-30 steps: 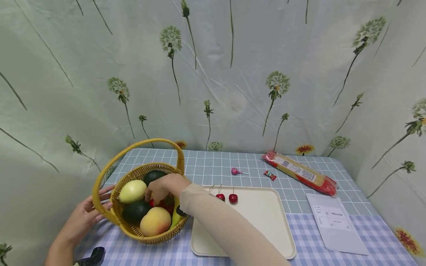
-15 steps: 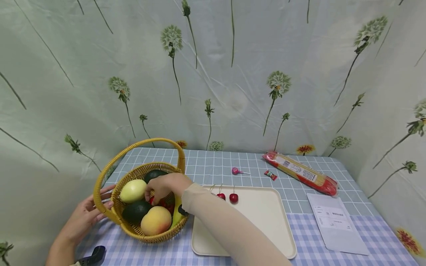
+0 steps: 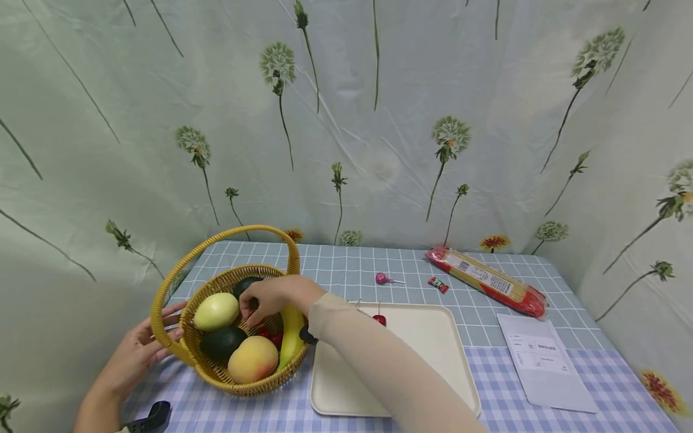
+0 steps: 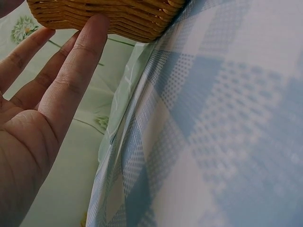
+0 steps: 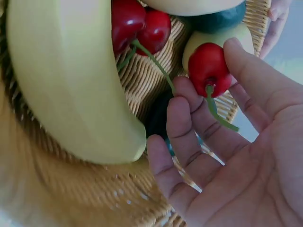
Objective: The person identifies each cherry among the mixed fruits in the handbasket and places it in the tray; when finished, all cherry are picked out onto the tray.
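Red cherry point(image 5: 207, 66) is being pinched by the right hand point(image 3: 276, 294), thumb on one side, index fingertip being hidden behind the fruit. Gap is being closed down to cherry width; other three fingers are being kept loosely bent. In the head view that cherry is being blocked by the hand; it's being held inside the outline of the wicker basket point(image 3: 247, 390), height above the bottom being hard to judge. Two more cherries point(image 5: 155, 32) are being shown in the basket beside the banana point(image 5: 71, 80), one being cut off by the frame edge. The rear dark green fruit point(image 3: 246, 285) is being partly covered by the right hand. Peach point(image 3: 252, 359), front dark green fruit point(image 3: 222, 344) and pale fruit point(image 3: 216, 312) are being held there too. Basket's outer left side is being touched by the left hand point(image 3: 142, 344), fingers being spread and nearly straight, nothing being gripped. On the bench point(image 3: 346, 264), the tray point(image 3: 438, 379) is being crossed by the beige sleeve point(image 3: 379, 367); one tray cherry point(image 3: 380, 319) is being half hidden.
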### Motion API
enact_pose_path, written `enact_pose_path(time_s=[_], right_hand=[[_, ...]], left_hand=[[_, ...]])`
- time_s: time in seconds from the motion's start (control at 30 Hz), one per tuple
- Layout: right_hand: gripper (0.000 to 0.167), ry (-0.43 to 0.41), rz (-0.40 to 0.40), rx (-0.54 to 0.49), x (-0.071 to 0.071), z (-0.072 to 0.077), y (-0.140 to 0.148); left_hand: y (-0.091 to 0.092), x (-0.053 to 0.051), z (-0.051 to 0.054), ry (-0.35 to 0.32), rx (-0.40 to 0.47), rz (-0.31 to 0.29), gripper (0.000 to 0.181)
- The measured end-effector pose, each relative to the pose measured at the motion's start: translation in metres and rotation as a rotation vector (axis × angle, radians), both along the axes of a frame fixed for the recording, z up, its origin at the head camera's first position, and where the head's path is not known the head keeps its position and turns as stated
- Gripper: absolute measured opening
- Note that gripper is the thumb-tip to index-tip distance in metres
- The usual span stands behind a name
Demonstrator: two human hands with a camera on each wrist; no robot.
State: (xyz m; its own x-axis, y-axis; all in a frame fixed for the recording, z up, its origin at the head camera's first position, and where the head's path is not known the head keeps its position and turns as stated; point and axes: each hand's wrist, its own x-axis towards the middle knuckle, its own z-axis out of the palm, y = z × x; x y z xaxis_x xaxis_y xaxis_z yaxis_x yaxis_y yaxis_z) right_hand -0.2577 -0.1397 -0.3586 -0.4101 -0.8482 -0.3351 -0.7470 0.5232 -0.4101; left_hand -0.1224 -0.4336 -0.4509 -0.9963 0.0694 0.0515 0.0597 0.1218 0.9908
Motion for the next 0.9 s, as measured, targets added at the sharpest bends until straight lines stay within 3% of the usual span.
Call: enact_pose_path(time_s=[0.27, 0.57, 0.9], right_hand=[[0.022, -0.053, -0.068, -0.06, -0.006, 0.006, 0.019], [0.026, -0.038, -0.036, -0.141, -0.014, 0.01, 0.041], [0.024, -0.109, -0.05, -0.234, -0.02, 0.019, 0.074]], left_hand=[[0.001, 0.0, 0.001, -0.007, -0.01, 0.011, 0.051], [-0.001, -0.001, 0.001, 0.015, -0.01, -0.014, 0.053], [-0.001, -0.003, 0.004, -0.002, -0.017, -0.002, 0.054]])
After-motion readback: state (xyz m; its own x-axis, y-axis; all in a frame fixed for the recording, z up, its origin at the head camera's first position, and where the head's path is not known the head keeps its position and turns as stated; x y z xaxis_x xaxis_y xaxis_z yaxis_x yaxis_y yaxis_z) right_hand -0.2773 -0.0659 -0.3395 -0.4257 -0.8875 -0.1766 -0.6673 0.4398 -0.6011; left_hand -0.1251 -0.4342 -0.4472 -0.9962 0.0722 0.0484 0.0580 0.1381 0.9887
